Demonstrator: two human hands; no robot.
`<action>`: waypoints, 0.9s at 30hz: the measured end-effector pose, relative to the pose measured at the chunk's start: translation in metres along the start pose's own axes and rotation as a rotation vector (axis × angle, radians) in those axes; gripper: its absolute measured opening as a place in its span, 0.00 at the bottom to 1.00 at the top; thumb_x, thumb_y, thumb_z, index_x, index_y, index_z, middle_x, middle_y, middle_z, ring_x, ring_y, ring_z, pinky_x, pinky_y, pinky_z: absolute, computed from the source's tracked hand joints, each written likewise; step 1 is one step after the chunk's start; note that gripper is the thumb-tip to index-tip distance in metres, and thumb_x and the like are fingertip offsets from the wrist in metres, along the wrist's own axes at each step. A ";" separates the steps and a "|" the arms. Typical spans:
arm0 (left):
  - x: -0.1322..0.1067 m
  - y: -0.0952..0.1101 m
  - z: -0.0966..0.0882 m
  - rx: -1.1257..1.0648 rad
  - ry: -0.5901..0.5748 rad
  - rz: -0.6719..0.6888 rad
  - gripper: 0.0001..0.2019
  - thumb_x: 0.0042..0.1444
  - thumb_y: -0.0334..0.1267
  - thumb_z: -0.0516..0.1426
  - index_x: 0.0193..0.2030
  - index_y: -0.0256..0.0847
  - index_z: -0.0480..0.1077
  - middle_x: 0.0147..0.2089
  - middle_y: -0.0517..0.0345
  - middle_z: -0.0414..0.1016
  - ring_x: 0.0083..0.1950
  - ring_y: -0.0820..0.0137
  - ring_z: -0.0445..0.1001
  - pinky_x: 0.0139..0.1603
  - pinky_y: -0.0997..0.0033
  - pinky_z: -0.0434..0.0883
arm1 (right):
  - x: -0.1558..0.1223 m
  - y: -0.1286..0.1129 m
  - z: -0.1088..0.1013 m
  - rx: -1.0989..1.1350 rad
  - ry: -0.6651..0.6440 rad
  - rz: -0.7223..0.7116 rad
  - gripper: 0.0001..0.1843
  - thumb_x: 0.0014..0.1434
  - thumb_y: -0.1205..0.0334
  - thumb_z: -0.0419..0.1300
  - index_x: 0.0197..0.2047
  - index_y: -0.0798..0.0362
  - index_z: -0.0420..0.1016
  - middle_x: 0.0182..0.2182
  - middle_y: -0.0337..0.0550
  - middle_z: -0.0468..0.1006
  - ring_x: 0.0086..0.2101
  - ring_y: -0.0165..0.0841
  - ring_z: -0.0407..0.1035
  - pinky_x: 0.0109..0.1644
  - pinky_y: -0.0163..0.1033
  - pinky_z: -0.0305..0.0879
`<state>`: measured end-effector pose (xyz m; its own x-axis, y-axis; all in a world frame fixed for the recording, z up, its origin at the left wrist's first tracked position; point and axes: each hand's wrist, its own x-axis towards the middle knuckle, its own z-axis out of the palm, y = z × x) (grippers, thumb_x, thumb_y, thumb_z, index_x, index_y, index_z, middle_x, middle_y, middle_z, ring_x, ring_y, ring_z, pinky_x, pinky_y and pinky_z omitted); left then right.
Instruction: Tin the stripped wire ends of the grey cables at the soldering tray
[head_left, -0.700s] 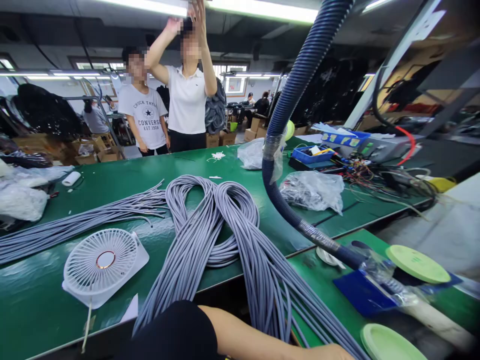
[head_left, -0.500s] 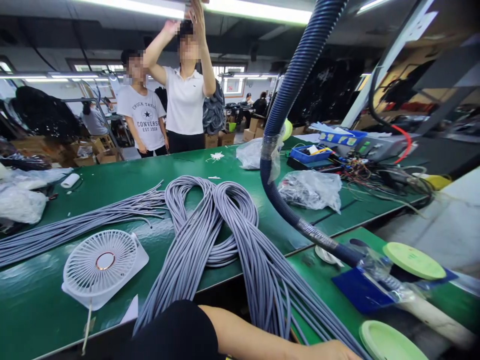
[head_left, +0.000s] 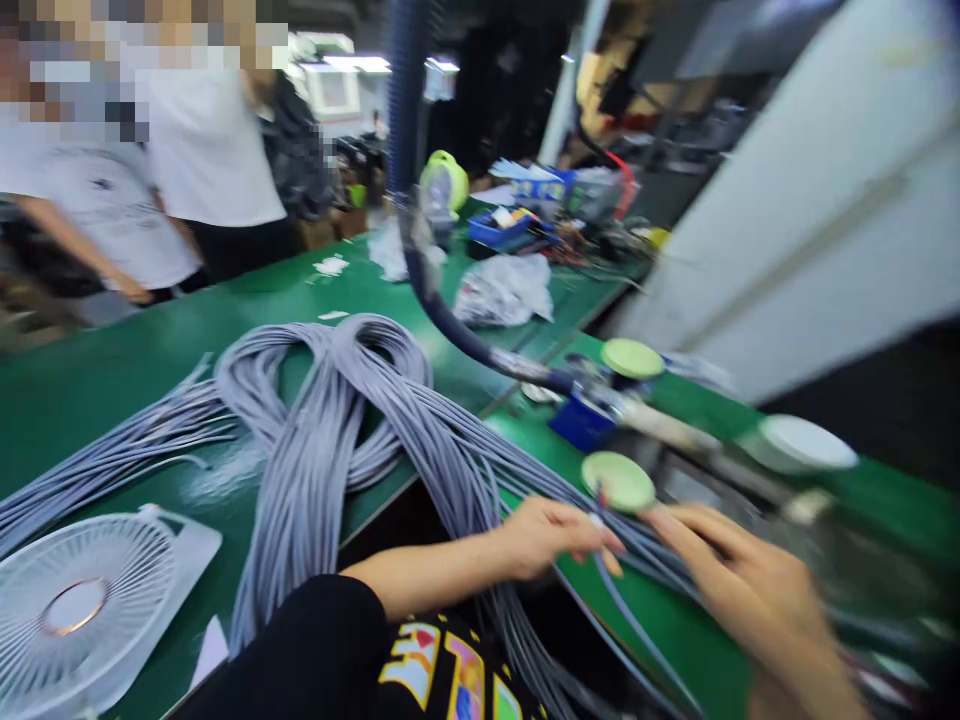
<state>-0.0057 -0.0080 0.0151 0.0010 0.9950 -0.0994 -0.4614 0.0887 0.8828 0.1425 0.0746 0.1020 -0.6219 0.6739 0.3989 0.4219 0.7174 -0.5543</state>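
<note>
A thick bundle of grey cables loops over the green table and runs down across its front edge to my lap. My left hand rests on the cables near a green round disc. Its fingertips are pinched on one grey cable, which trails off to the lower right. My right hand is just to the right, blurred, fingers stretched towards the same cables with nothing held in them.
A white desk fan lies at the lower left. A dark blue hose curves down to a blue fixture with a second green disc. Plastic bags, a blue tray, two standing people and a white panel surround the table.
The view has swung down and to the right and is blurred. My left hand has risen into sight on the cables, and my right hand has come into view beside it.
</note>
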 end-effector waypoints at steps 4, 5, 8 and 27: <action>0.007 0.006 -0.002 0.002 0.009 0.003 0.28 0.40 0.61 0.63 0.31 0.32 0.78 0.26 0.51 0.77 0.26 0.75 0.63 0.31 0.73 0.62 | -0.007 -0.015 0.010 0.116 -0.044 0.093 0.17 0.61 0.51 0.55 0.27 0.49 0.76 0.28 0.43 0.78 0.30 0.37 0.71 0.36 0.41 0.65; 0.008 0.005 -0.002 0.003 -0.002 0.011 0.28 0.40 0.61 0.63 0.29 0.32 0.78 0.25 0.51 0.76 0.25 0.75 0.62 0.31 0.73 0.61 | -0.005 -0.018 0.012 0.100 -0.052 0.108 0.16 0.61 0.52 0.55 0.27 0.50 0.76 0.28 0.43 0.77 0.30 0.36 0.70 0.36 0.40 0.64; 0.008 0.002 -0.003 0.024 -0.035 0.040 0.26 0.42 0.60 0.63 0.22 0.33 0.76 0.25 0.51 0.76 0.26 0.74 0.63 0.31 0.73 0.61 | 0.000 -0.023 0.016 0.043 -0.069 0.133 0.15 0.61 0.55 0.57 0.27 0.52 0.76 0.26 0.43 0.75 0.27 0.34 0.68 0.34 0.39 0.61; 0.005 0.005 -0.001 -0.096 -0.029 0.025 0.21 0.43 0.53 0.66 0.30 0.33 0.78 0.25 0.53 0.77 0.26 0.75 0.65 0.31 0.74 0.61 | 0.000 -0.024 0.022 0.197 0.070 0.130 0.18 0.62 0.60 0.55 0.21 0.53 0.72 0.24 0.41 0.73 0.28 0.32 0.68 0.34 0.37 0.62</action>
<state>-0.0087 -0.0027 0.0187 0.0135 0.9979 -0.0636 -0.5444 0.0607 0.8366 0.1178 0.0531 0.0989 -0.5208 0.7736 0.3610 0.3543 0.5806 -0.7331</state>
